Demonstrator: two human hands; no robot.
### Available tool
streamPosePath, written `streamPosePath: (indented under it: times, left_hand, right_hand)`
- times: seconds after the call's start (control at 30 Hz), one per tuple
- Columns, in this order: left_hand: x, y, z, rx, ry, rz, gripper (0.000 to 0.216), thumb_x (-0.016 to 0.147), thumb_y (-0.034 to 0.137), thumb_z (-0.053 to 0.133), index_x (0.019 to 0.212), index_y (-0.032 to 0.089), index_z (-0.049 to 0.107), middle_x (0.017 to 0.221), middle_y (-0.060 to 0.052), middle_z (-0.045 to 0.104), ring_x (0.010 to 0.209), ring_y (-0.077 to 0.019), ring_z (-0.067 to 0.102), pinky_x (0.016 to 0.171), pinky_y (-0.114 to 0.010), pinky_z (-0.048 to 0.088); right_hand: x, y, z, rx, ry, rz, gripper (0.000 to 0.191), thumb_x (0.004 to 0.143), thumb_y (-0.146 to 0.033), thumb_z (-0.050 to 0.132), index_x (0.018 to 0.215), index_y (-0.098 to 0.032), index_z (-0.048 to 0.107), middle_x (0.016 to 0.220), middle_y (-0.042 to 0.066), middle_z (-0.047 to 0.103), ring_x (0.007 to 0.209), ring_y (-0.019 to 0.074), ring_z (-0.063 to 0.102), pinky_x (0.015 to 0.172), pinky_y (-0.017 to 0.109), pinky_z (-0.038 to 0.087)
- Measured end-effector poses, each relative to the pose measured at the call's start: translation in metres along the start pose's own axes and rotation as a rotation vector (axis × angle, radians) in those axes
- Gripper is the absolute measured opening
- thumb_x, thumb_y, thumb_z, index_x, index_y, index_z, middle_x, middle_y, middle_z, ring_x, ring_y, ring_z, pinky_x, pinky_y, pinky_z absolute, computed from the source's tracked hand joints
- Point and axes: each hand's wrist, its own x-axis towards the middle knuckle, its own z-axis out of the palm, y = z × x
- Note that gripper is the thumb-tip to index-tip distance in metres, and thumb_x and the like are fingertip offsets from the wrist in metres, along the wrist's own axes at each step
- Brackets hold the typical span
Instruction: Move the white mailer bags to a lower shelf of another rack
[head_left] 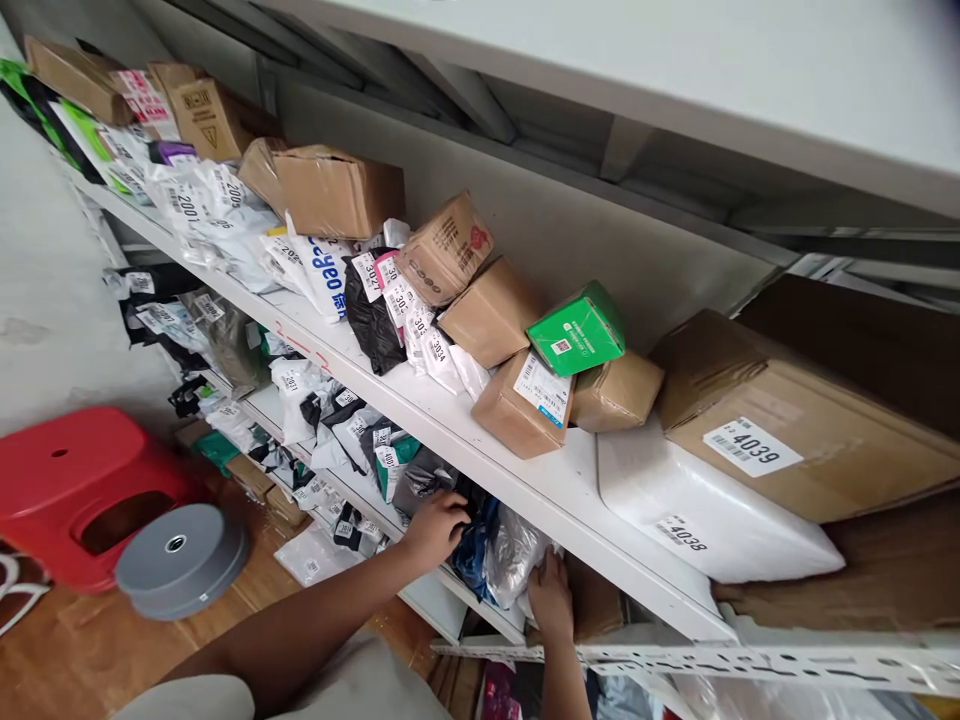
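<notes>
Both hands, left (437, 527) and right (550, 597), apparently grip shelf parcels (504, 555).

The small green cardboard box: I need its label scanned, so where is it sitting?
In the head view, the small green cardboard box sits right of centre on the white upper shelf, perched on plain brown cardboard boxes, left of the large brown carton labelled 4039.

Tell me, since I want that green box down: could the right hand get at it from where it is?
Probably yes: the green box sits exposed atop brown boxes, one shelf above the right hand, nothing covering it.
</notes>
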Motion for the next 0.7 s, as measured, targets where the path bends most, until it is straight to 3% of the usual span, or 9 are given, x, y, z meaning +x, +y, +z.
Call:
streamPosePath:
  times: [0.07, 0.13, 0.27, 0.37, 0.43, 0.53, 0.6, 0.7]
  left_hand:
    - [0.002, -0.010, -0.005, 0.026, 0.072, -0.043, 0.024, 0.080, 0.020, 0.066, 0.101, 0.024, 0.075, 0.132, -0.008, 0.061, 0.129, -0.0330, 0.046, 0.116, -0.055, 0.031]
    - [0.004, -0.022, -0.007, 0.036, 0.099, -0.064, 0.014, 0.078, 0.021, 0.069, 0.090, 0.023, 0.077, 0.127, -0.009, 0.063, 0.126, -0.0373, 0.046, 0.114, -0.062, 0.029]
    - [0.010, -0.044, -0.010, 0.003, 0.109, -0.053, 0.017, 0.085, 0.017, 0.059, 0.084, 0.021, 0.076, 0.102, -0.008, 0.068, 0.106, -0.0267, 0.059, 0.095, -0.043, 0.050]
    - [0.012, -0.057, -0.017, -0.029, 0.118, -0.054, 0.018, 0.087, 0.015, 0.056, 0.092, 0.019, 0.073, 0.097, -0.008, 0.067, 0.095, -0.0202, 0.064, 0.087, -0.033, 0.053]
    - [0.012, -0.058, -0.023, -0.035, 0.106, -0.044, 0.016, 0.085, 0.013, 0.056, 0.090, 0.018, 0.071, 0.095, -0.007, 0.067, 0.091, -0.0181, 0.066, 0.084, -0.030, 0.054]
    - [0.008, -0.047, -0.026, -0.008, 0.102, -0.030, 0.017, 0.080, 0.012, 0.057, 0.089, 0.017, 0.069, 0.097, -0.009, 0.065, 0.096, -0.0227, 0.065, 0.090, -0.037, 0.053]
    - [0.003, -0.029, -0.019, 0.041, 0.142, 0.001, 0.026, 0.075, 0.016, 0.062, 0.101, 0.017, 0.069, 0.114, -0.014, 0.062, 0.113, -0.0312, 0.058, 0.105, -0.052, 0.044]
    - [-0.006, 0.000, 0.005, 0.123, 0.131, 0.177, 0.045, 0.073, 0.028, 0.069, 0.118, 0.024, 0.065, 0.134, -0.013, 0.055, 0.134, -0.0381, 0.042, 0.118, -0.069, 0.012]
  right_hand:
    - [-0.001, -0.008, -0.005, -0.059, -0.029, 0.012, 0.065, 0.084, -0.025, 0.029, 0.143, -0.001, 0.041, 0.147, 0.025, 0.044, 0.131, 0.0380, 0.050, 0.109, 0.054, 0.041]
    - [-0.001, -0.015, -0.012, -0.113, -0.061, 0.011, 0.063, 0.085, -0.022, 0.029, 0.144, -0.002, 0.042, 0.149, 0.024, 0.043, 0.133, 0.0368, 0.049, 0.109, 0.052, 0.042]
    - [-0.005, -0.021, -0.017, -0.139, -0.070, 0.026, 0.059, 0.087, -0.017, 0.032, 0.143, -0.003, 0.044, 0.150, 0.024, 0.042, 0.134, 0.0342, 0.049, 0.113, 0.045, 0.040]
    - [-0.020, -0.019, -0.007, -0.083, 0.120, 0.014, 0.055, 0.094, -0.025, 0.029, 0.142, -0.004, 0.044, 0.149, 0.025, 0.041, 0.136, 0.0324, 0.046, 0.113, 0.042, 0.040]
    - [-0.031, -0.021, 0.001, -0.074, 0.246, 0.033, 0.055, 0.096, -0.030, 0.028, 0.142, -0.005, 0.045, 0.149, 0.026, 0.040, 0.138, 0.0336, 0.045, 0.109, 0.043, 0.044]
    - [-0.040, -0.033, 0.000, -0.171, 0.213, 0.140, 0.054, 0.094, -0.018, 0.027, 0.144, -0.009, 0.045, 0.151, 0.026, 0.038, 0.133, 0.0348, 0.050, 0.099, 0.042, 0.051]
    - [-0.036, -0.042, -0.010, -0.246, 0.111, 0.190, 0.057, 0.091, -0.010, 0.025, 0.144, -0.012, 0.046, 0.149, 0.024, 0.042, 0.126, 0.0314, 0.057, 0.094, 0.038, 0.053]
    - [-0.018, -0.050, -0.031, -0.280, 0.007, 0.196, 0.053, 0.090, -0.006, 0.029, 0.135, -0.013, 0.057, 0.133, 0.021, 0.060, 0.111, 0.0256, 0.067, 0.087, 0.032, 0.054]
